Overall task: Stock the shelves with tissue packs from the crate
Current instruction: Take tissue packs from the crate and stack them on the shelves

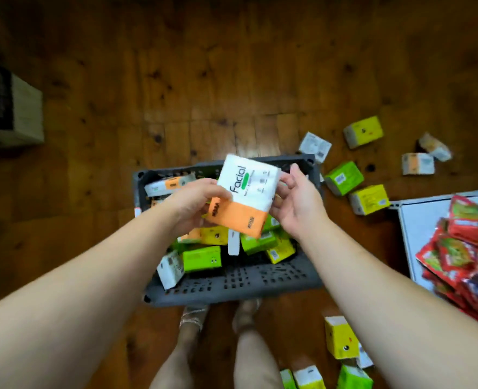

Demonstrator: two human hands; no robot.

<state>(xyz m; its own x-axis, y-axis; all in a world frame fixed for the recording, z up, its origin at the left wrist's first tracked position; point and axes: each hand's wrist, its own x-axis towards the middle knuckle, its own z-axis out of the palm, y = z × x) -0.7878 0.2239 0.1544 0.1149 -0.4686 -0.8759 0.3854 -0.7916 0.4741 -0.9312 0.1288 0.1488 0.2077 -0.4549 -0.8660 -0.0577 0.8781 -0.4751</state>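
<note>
Orange and white wrapping covers the tissue pack [246, 195] at the centre of my view, with the word "Facial" printed on its white half. It is held in the air above the crate [232, 284], tilted, orange end nearer the person.

Both bare hands hold it. The left hand [195, 203] grips the pack's left edge with curled fingers and thumb. The right hand [297, 203], palm turned up, pinches the right edge with its fingertips.

That crate is dark grey perforated plastic and sits on a brown wooden floor [204, 80], just ahead of the person's sandalled feet [193, 315]. Inside I see a loose jumble of packs, among them a green pack [201, 258], a yellow pack [214, 235] and a white and orange one [170, 183] against the far wall.

More packs lie scattered on the floor to the right of the crate:
- a lime one [343, 177] just beside the crate's corner
- a yellow-green one [369, 199] near it
- a yellow one [363, 131] and pale ones farther off

Another yellow box [340, 336] lies near the right foot.

At the right edge, a pile of red packets [462, 248] rests on a pale grey surface [417, 220]. A blurred dark and cream carton [10, 108] sits at the far left.
</note>
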